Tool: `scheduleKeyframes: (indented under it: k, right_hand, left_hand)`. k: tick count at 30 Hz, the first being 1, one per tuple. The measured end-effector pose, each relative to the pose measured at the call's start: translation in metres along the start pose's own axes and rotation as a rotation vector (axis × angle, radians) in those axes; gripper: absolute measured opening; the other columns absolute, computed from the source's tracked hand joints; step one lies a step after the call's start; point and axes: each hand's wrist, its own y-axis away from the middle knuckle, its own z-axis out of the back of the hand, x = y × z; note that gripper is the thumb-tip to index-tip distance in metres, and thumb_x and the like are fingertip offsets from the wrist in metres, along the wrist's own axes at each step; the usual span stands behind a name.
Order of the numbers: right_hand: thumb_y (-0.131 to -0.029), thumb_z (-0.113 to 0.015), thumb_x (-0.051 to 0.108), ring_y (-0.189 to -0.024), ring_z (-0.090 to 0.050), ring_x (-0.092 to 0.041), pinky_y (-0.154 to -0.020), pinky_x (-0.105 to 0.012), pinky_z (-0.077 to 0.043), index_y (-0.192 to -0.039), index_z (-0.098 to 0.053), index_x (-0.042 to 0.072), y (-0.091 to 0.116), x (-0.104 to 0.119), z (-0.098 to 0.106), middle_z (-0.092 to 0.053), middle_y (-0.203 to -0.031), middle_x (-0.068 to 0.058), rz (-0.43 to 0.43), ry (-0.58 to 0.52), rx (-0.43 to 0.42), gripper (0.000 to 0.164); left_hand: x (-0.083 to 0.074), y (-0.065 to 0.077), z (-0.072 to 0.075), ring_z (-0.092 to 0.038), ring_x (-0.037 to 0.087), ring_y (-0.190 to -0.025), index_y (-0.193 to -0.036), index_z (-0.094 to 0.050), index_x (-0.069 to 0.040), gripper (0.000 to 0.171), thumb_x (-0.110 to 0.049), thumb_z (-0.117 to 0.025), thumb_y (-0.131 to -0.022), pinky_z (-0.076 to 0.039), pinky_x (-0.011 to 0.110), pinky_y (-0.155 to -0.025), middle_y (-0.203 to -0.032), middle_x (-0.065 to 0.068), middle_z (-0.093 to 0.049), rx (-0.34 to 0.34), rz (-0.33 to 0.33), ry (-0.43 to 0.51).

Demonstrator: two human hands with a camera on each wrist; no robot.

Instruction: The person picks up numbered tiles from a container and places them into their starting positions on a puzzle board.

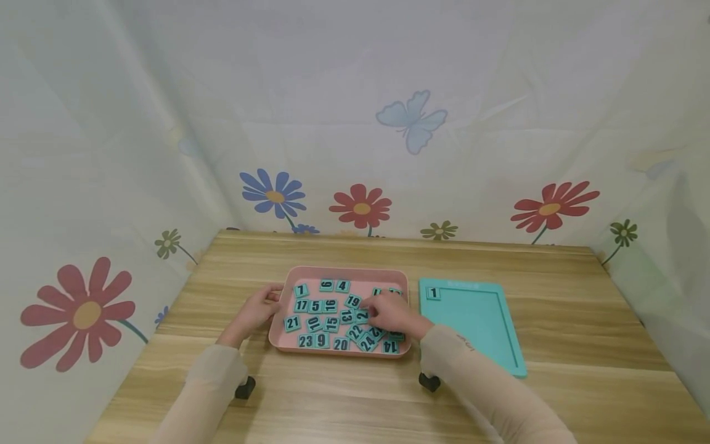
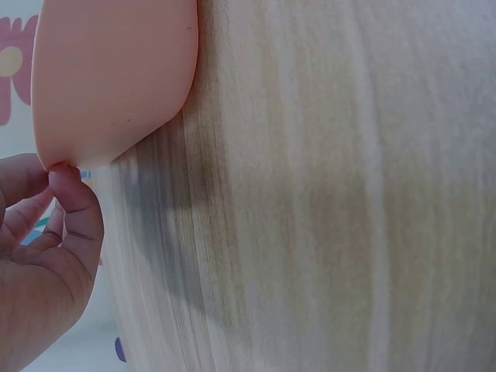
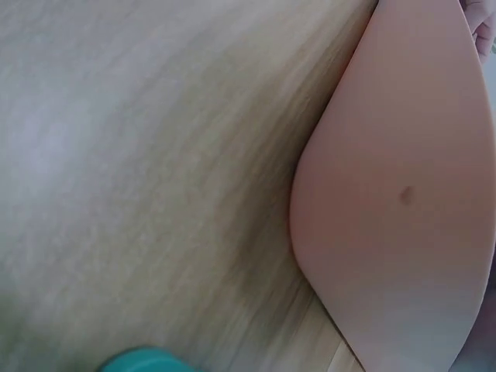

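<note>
A pink tray (image 1: 348, 271) holds many loose turquoise tiles with black numbers, among them a 7 tile (image 1: 301, 290), a 5 tile (image 1: 315, 306) and a 19 tile (image 1: 352, 301). My left hand (image 1: 259, 311) pinches the tray's left rim between thumb and fingers, as the left wrist view shows close up. Over the tray's right part reaches my right hand (image 1: 391, 313), fingertips at the 19 tile and at a tile marked 2 (image 1: 362, 316); the hand covers some tiles behind it. In the right wrist view only the tray's outer wall (image 3: 395, 178) shows, the right hand's fingers being hidden.
Right of the tray lies a turquoise framed board (image 1: 471, 320) with a 1 tile (image 1: 433, 293) in its upper left corner. Both stand on a wood-grain table (image 1: 333, 394). A white curtain (image 1: 310, 123) printed with flowers and a butterfly hangs behind.
</note>
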Motion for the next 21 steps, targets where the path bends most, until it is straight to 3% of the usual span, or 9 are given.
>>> scheduleKeyframes:
  k: [11,16,21]
  right_hand:
    - [-0.077,-0.065,0.024,-0.065,-0.049,-0.007,-0.062,-0.02,-0.04,-0.113,-0.06,0.015,-0.002,0.0005,-0.0035,-0.055,-0.068,0.009,-0.039,-0.11,0.019,0.037]
    - [-0.074,-0.068,0.032,-0.072,-0.048,-0.008,-0.067,-0.021,-0.041,-0.111,-0.06,0.015,-0.0029,0.0005,-0.0054,-0.055,-0.076,0.008,-0.03,-0.089,-0.01,0.041]
    - [-0.076,-0.067,0.028,-0.072,-0.044,-0.009,-0.063,-0.021,-0.038,-0.115,-0.058,0.015,-0.0042,0.0023,-0.0071,-0.053,-0.078,0.005,0.027,-0.056,-0.006,0.043]
  left_hand:
    - [0.0015,-0.0009,0.0008,-0.053,0.023,-0.091,-0.132,-0.036,-0.005,0.044,-0.003,-0.044,-0.088,-0.048,0.027,-0.068,-0.109,0.019,-0.045,0.007,0.014,-0.003]
    - [0.0017,-0.0018,0.0012,-0.052,0.023,-0.091,-0.132,-0.036,-0.005,0.045,-0.004,-0.043,-0.088,-0.048,0.027,-0.068,-0.109,0.019,-0.044,0.006,0.012,-0.003]
    - [0.0015,-0.0019,0.0008,-0.052,0.023,-0.09,-0.132,-0.036,-0.005,0.045,-0.003,-0.043,-0.088,-0.048,0.027,-0.067,-0.11,0.019,-0.044,0.008,0.012,0.003]
